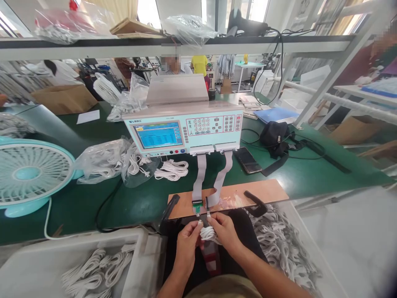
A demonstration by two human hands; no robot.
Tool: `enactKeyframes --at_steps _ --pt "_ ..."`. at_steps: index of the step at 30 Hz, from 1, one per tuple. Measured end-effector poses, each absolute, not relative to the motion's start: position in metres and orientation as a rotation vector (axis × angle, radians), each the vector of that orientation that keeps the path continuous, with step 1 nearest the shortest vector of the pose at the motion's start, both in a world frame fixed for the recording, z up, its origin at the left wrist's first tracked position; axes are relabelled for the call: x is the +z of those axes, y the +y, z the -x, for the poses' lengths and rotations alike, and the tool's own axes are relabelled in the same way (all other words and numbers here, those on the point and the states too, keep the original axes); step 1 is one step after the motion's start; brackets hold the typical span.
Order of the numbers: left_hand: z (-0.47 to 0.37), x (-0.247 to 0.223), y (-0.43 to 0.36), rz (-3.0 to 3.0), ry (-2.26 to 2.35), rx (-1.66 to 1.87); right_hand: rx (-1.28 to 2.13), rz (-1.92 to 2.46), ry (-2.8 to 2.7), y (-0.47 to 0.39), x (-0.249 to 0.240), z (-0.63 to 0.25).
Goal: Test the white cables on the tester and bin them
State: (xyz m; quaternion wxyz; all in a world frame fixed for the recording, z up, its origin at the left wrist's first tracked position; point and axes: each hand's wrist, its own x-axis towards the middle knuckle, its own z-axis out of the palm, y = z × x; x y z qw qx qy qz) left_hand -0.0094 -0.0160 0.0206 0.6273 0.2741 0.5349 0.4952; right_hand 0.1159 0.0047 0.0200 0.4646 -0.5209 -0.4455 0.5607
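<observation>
A coiled white cable (207, 233) hangs between my two hands, in front of a wooden board at the bench edge. My left hand (187, 242) pinches one plug of it, just below a small green circuit board (197, 209) with a metal connector. With thumb and fingers closed, my right hand (226, 231) grips the other end, at the second connector (208, 211); whether the plug is fully seated there I cannot tell. Grey ribbon cables (200, 176) run from both connectors up to a cable tester (186, 128) with a lit blue screen.
The wooden board (257, 189) is held by black clamps (254, 203). Bins of coiled cables stand at the left (136, 265) and right (279, 244). On the green bench are a fan (27, 174), bagged cables (102, 159), a phone (248, 160) and a black bag (274, 134). People work beyond.
</observation>
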Motion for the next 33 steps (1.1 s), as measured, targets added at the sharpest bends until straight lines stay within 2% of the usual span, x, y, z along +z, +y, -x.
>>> enactKeyframes --at_steps 9,21,27,33 --pt "0.029 0.022 -0.005 -0.896 1.135 0.969 1.583 1.245 -0.772 0.007 0.037 -0.109" --pt "0.014 0.003 -0.002 -0.84 1.291 1.26 1.637 1.153 -0.754 0.006 0.037 -0.108" --pt "-0.002 0.009 -0.006 -0.782 1.344 1.373 1.599 1.264 -0.849 0.004 0.044 -0.11" --pt "-0.009 0.01 0.002 -0.716 1.377 1.436 1.556 1.346 -0.934 0.01 0.026 -0.117"
